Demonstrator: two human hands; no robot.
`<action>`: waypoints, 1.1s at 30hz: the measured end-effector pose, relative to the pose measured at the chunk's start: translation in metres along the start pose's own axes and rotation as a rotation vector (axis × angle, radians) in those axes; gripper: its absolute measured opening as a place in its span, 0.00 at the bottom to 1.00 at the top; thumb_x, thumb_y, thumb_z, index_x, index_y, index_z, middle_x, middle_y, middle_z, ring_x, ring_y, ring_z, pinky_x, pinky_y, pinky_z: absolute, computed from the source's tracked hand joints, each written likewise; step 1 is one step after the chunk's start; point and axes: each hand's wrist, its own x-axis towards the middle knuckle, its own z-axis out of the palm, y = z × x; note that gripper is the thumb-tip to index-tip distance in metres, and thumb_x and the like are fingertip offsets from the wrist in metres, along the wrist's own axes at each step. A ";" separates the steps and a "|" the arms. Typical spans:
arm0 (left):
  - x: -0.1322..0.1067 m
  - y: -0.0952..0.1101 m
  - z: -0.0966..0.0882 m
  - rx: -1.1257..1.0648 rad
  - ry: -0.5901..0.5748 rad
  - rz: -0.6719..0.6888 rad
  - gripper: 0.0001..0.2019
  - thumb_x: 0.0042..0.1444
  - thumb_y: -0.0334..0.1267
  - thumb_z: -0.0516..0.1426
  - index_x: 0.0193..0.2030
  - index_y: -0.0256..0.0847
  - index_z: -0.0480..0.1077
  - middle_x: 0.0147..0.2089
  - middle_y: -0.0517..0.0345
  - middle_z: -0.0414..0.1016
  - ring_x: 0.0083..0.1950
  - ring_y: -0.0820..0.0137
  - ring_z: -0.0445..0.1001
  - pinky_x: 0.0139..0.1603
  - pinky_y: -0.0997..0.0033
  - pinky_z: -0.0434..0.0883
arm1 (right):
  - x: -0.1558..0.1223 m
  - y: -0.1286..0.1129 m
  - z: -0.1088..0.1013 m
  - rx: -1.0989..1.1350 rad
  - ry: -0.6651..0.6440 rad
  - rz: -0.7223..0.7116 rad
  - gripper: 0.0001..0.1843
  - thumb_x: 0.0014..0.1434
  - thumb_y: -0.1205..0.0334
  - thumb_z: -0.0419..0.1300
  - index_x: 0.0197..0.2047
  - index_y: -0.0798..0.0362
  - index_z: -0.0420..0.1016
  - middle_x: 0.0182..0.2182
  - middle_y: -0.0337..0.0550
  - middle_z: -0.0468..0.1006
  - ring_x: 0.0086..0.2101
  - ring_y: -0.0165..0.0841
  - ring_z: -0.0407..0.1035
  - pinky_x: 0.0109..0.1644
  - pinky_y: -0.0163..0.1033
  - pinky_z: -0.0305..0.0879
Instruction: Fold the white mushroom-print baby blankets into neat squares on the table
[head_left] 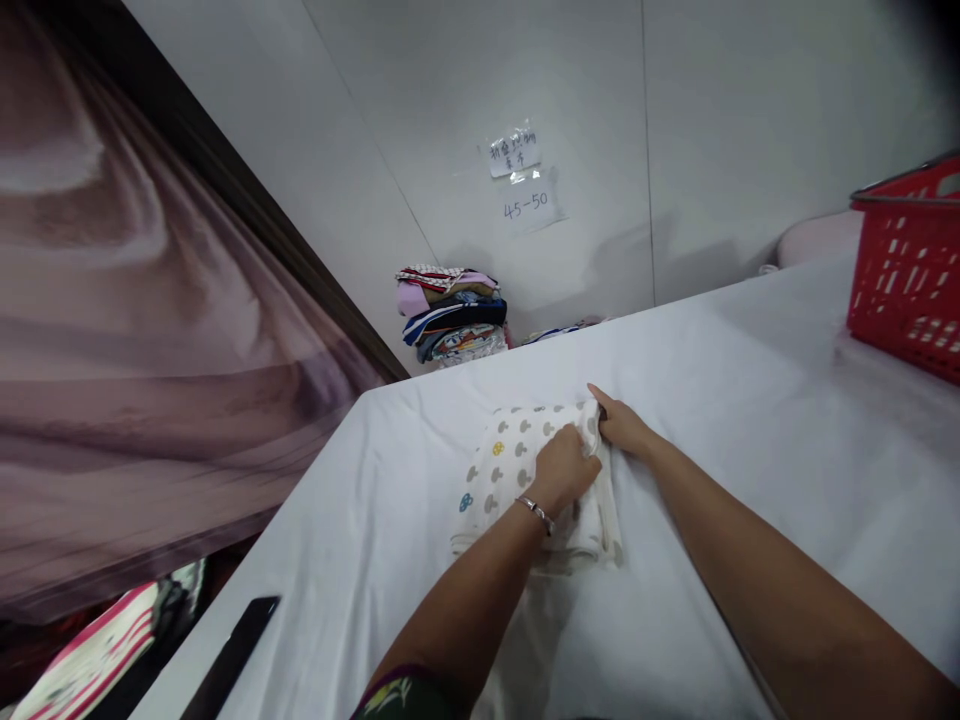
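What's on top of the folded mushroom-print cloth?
On the mushroom-print cloth is the left hand; the right hand is at its far right corner. Print beneath the left hand is covered.

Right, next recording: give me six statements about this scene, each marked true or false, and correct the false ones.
1. The left hand is on the printed cloth. True.
2. A red basket stands at the picture's right. True.
3. The right hand reaches into that basket. False: it is at the cloth's right edge.
4. The cloth's print is all stripes. False: it shows mushroom shapes, mostly grey.
5. A bracelet circles the left wrist. True.
6. The lower paper sign reads "60-70". False: it reads "45-50".
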 end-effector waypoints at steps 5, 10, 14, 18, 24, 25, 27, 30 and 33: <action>0.000 -0.001 0.001 -0.009 0.017 0.008 0.12 0.50 0.40 0.53 0.42 0.42 0.60 0.43 0.54 0.72 0.43 0.64 0.71 0.39 0.69 0.64 | 0.000 0.000 0.000 0.015 -0.008 -0.008 0.46 0.44 0.76 0.52 0.66 0.49 0.46 0.44 0.44 0.76 0.40 0.33 0.69 0.42 0.34 0.62; 0.003 -0.005 0.004 -0.027 0.012 -0.003 0.12 0.51 0.42 0.53 0.41 0.43 0.60 0.41 0.57 0.72 0.42 0.65 0.71 0.39 0.69 0.64 | -0.003 0.001 0.000 0.020 0.047 0.026 0.47 0.46 0.70 0.56 0.67 0.51 0.41 0.43 0.44 0.75 0.38 0.32 0.70 0.40 0.34 0.62; 0.004 -0.007 0.005 -0.046 0.024 -0.011 0.10 0.51 0.39 0.52 0.41 0.43 0.61 0.41 0.57 0.72 0.42 0.66 0.70 0.38 0.70 0.64 | -0.008 0.000 -0.012 -0.013 0.145 0.104 0.39 0.45 0.66 0.59 0.62 0.55 0.56 0.48 0.49 0.72 0.43 0.35 0.67 0.44 0.35 0.61; 0.004 -0.007 0.005 -0.065 0.029 -0.028 0.10 0.51 0.37 0.52 0.41 0.43 0.61 0.41 0.57 0.73 0.42 0.66 0.71 0.38 0.71 0.64 | -0.022 -0.004 -0.023 -0.020 0.136 0.188 0.12 0.47 0.64 0.56 0.37 0.55 0.75 0.31 0.44 0.77 0.32 0.33 0.70 0.36 0.35 0.62; 0.004 -0.006 0.005 -0.055 0.042 -0.038 0.10 0.50 0.39 0.53 0.39 0.43 0.61 0.40 0.57 0.73 0.41 0.65 0.71 0.37 0.70 0.64 | -0.048 -0.011 -0.007 0.098 -0.025 0.238 0.08 0.48 0.64 0.55 0.20 0.54 0.68 0.11 0.34 0.67 0.14 0.26 0.60 0.21 0.31 0.56; 0.004 -0.006 0.005 -0.059 0.048 -0.034 0.10 0.50 0.40 0.53 0.39 0.43 0.62 0.40 0.57 0.73 0.41 0.65 0.71 0.37 0.70 0.64 | -0.049 -0.012 -0.004 0.115 -0.031 0.245 0.09 0.48 0.63 0.55 0.19 0.54 0.67 0.10 0.34 0.66 0.13 0.25 0.59 0.20 0.30 0.55; 0.004 -0.005 0.003 -0.073 0.041 -0.044 0.10 0.50 0.41 0.53 0.39 0.43 0.62 0.40 0.56 0.74 0.42 0.65 0.72 0.38 0.70 0.64 | -0.050 -0.014 0.000 0.145 -0.036 0.258 0.11 0.49 0.63 0.55 0.18 0.54 0.66 0.09 0.33 0.64 0.12 0.24 0.58 0.19 0.30 0.54; 0.009 -0.001 0.000 -0.070 -0.007 -0.093 0.15 0.51 0.49 0.53 0.41 0.41 0.63 0.43 0.52 0.74 0.44 0.62 0.72 0.39 0.69 0.65 | -0.050 -0.016 0.002 0.185 -0.031 0.281 0.11 0.49 0.66 0.53 0.17 0.54 0.65 0.08 0.32 0.62 0.11 0.24 0.56 0.17 0.30 0.51; 0.016 0.005 -0.002 -0.017 -0.030 -0.100 0.23 0.48 0.55 0.54 0.43 0.39 0.63 0.46 0.46 0.73 0.47 0.59 0.71 0.41 0.68 0.66 | -0.051 -0.017 0.001 0.227 -0.029 0.301 0.09 0.47 0.71 0.53 0.17 0.54 0.64 0.08 0.31 0.61 0.11 0.23 0.55 0.16 0.29 0.50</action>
